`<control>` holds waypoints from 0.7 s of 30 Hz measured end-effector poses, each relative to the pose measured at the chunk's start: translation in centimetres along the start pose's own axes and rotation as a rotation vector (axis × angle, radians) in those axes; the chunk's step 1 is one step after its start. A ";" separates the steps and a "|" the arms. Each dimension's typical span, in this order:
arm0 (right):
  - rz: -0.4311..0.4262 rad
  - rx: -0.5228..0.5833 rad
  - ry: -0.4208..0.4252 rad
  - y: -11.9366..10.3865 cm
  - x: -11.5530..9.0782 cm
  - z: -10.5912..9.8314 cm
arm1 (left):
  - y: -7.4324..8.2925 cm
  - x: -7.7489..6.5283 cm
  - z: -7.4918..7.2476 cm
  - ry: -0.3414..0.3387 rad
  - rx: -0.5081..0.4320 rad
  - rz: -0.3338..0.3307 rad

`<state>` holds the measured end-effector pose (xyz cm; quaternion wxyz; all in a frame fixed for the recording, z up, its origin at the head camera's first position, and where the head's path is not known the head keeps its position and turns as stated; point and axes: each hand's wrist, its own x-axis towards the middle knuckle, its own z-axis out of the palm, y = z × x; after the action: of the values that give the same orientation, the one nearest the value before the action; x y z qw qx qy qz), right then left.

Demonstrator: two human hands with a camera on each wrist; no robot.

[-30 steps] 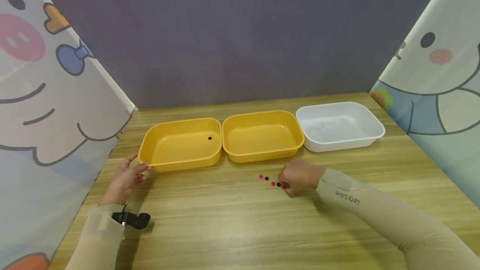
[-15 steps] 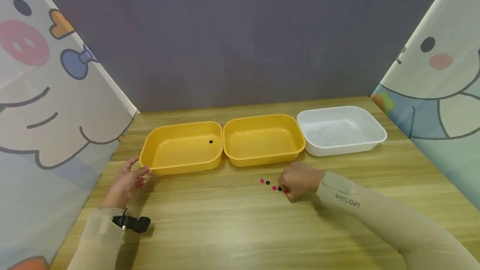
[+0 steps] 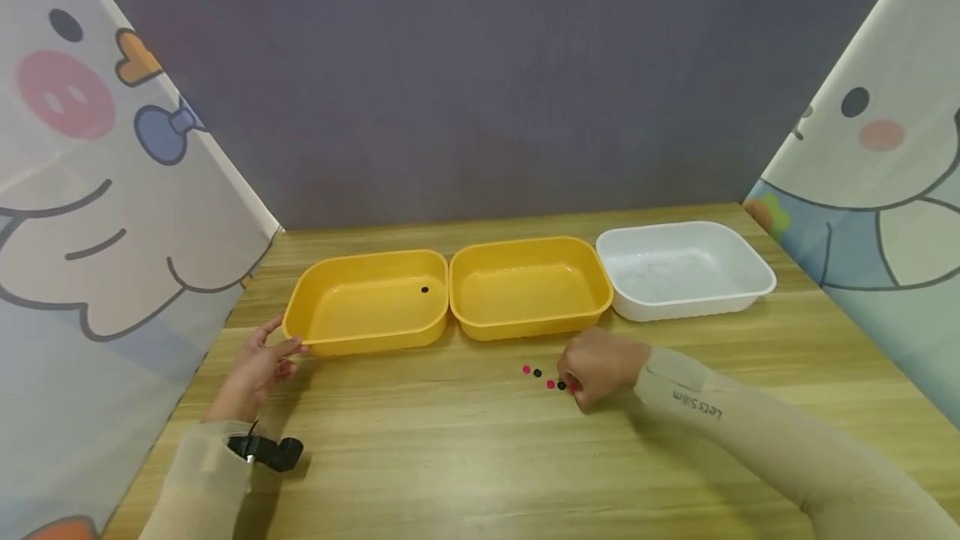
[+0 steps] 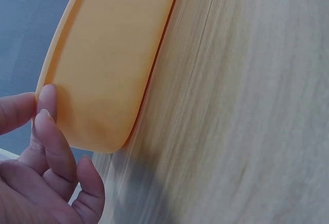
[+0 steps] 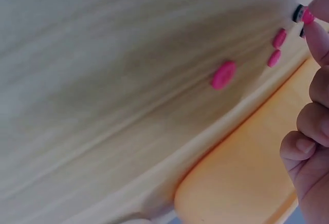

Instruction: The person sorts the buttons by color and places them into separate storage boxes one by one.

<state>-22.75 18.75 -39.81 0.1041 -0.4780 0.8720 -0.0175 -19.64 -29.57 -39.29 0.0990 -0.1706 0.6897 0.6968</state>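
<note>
Over the last second almost nothing has shifted but the head view, which tips up slightly. The right hand (image 3: 600, 367) stays low over the table (image 3: 420, 461), its thumb and finger in a narrow pinch on a pink disc (image 5: 308, 15), with a black disc (image 5: 297, 13) right against it. So the pick-up looks barely begun: the disc appears not yet lifted.

At the right hand's nine o'clock lie loose discs, including another pink disc (image 3: 527, 370); the right wrist view shows more pink ones that the hand hides from above.

The left hand (image 3: 257, 369) holds the near-left corner of the left yellow tray (image 3: 375, 343), where a lone black disc (image 3: 424, 290) sits towards three o'clock. The middle yellow tray (image 3: 532, 328) is at the right hand's eleven o'clock, its near wall standing between the discs and its floor; the white tray (image 3: 690, 307) is at one o'clock.
</note>
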 end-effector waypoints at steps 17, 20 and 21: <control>0.029 -0.079 0.033 0.3 0.1 -4.8 | -0.1 0.1 0.1 0.008 -0.002 -0.008; 0.048 -0.085 0.038 0.5 0.2 -5.8 | -0.1 0.1 0.0 0.008 0.008 -0.008; 0.056 -0.090 0.043 0.6 0.3 -6.1 | -0.1 0.1 -0.1 0.006 0.009 -0.009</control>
<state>-24.61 18.37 -33.98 0.0641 -0.4571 0.8870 0.0142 -19.72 -29.65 -39.47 0.1008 -0.1757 0.6922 0.6927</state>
